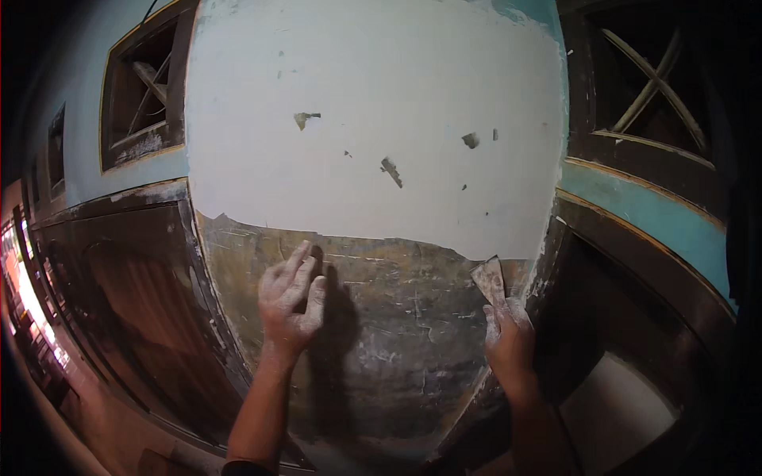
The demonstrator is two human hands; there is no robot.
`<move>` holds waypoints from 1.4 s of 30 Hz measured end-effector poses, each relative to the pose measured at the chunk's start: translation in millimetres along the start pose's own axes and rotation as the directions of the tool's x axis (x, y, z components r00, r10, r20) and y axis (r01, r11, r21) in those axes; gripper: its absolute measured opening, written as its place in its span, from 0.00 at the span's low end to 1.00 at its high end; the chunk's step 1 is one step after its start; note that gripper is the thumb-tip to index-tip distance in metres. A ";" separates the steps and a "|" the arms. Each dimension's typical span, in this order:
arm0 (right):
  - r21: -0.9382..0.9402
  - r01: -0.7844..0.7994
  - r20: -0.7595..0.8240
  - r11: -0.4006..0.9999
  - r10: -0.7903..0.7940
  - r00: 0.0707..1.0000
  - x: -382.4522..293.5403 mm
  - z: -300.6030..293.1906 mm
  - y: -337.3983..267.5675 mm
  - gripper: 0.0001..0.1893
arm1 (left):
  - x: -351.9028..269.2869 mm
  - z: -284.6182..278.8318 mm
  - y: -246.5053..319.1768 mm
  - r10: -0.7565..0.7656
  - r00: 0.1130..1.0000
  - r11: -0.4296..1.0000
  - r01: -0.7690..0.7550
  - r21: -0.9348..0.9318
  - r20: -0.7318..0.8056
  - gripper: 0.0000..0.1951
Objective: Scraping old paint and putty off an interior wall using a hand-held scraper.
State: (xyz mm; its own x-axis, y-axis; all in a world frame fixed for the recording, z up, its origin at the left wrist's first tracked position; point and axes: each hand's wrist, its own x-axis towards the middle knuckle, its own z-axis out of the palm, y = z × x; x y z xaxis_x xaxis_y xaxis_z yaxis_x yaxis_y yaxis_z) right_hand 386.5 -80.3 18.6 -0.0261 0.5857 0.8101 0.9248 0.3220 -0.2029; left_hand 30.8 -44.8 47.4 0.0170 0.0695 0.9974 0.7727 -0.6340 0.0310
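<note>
Before me stands a wall with a white coated upper part and a dark, scraped lower part. A ragged line divides the two. My right hand grips a scraper, whose blade points up at the lower right edge of the white coat. Its handle is hidden in my fingers. My left hand is raised in front of the dark part, below the ragged line, with dusty fingers apart and nothing in them. It casts a shadow on the wall; whether the fingertips touch the surface I cannot tell.
A dark wooden door is on the left, another dark frame on the right. Openings with crossed wooden bars sit above both. Dark chips break the white coat. A pale panel leans at lower right.
</note>
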 end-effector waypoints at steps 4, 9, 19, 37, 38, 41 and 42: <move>-0.102 0.019 -0.139 0.995 -0.033 0.990 -15.2 9.9 8.7 0.14 | 4.4 -14.8 -49.6 0.240 0.971 0.930 -0.229 0.286 -0.004 0.20; -0.139 0.113 -0.202 0.984 -0.140 0.969 1.8 23.8 28.5 0.17 | 9.0 -6.9 -69.6 0.185 0.980 0.912 -0.201 0.358 0.079 0.26; -0.058 0.034 -0.075 0.998 -0.039 0.996 -8.3 34.7 38.8 0.13 | 3.5 -1.0 -76.7 0.170 0.981 0.913 -0.192 0.360 0.094 0.26; 0.096 -0.045 -0.206 0.994 0.064 0.976 2.6 46.8 -9.8 0.25 | 91.3 17.4 -41.7 0.352 0.912 0.846 -0.406 0.345 0.209 0.29; 0.092 -0.051 -0.189 0.994 0.068 0.980 3.0 45.7 -10.2 0.25 | 89.6 17.7 -42.3 0.348 0.917 0.853 -0.397 0.340 0.197 0.28; 0.105 -0.059 -0.193 0.993 0.079 0.978 3.1 47.7 -11.0 0.24 | 86.2 18.5 -46.8 0.347 0.920 0.862 -0.390 0.325 0.183 0.28; 0.118 -0.058 -0.215 0.991 0.083 0.973 3.4 47.1 -8.7 0.24 | 85.9 18.9 -47.3 0.350 0.920 0.866 -0.389 0.314 0.176 0.28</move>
State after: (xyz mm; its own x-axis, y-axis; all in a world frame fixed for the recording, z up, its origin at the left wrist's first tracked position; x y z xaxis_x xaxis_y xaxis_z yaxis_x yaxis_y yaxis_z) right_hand 360.5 -46.2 -2.8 0.1326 0.4363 0.8900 0.8733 0.3731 -0.3131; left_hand 7.8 5.7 130.4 0.3978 -0.0222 0.9172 0.8617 -0.3343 -0.3818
